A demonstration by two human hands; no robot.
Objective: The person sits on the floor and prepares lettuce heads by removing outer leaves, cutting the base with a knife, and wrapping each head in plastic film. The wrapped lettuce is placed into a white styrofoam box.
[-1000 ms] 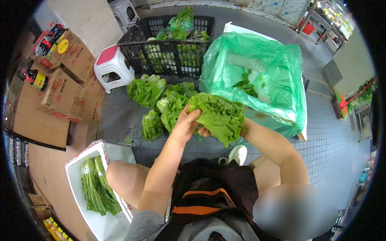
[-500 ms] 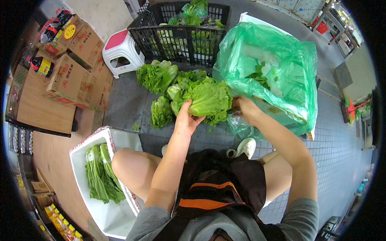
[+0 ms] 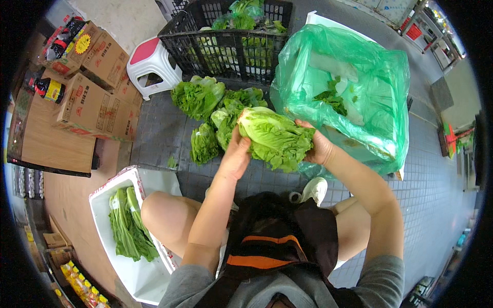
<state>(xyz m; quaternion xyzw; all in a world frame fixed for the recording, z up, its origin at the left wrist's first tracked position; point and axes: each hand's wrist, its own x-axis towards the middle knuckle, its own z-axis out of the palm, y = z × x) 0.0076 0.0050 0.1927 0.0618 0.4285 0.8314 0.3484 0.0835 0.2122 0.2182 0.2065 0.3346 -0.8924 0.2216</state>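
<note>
Between my two hands a head of lettuce (image 3: 277, 137) is held on its side above the floor, its pale stem end toward the left. My left hand (image 3: 237, 155) grips it by the stem end, and my right hand (image 3: 319, 146) wraps round its leafy end. Just beyond, several more lettuces (image 3: 198, 97) lie in a group on the dark tiles, the held one partly covering some of them. To the right stands a foam box lined with a green plastic bag (image 3: 382, 118); loose leaves (image 3: 333, 97) and whitish lumps lie in it.
A black plastic crate (image 3: 226, 49) with bagged greens stands at the back. Left of it is a white stool (image 3: 154, 64) with a red top. Cardboard cartons (image 3: 84, 105) are stacked at the far left. Near my left knee, a white foam box (image 3: 141, 282) holds long leafy greens (image 3: 128, 226).
The lettuce has been turned so its pale stem end shows at the left, and has shifted slightly right. My right hand has come from the bag's edge onto its leafy end.
</note>
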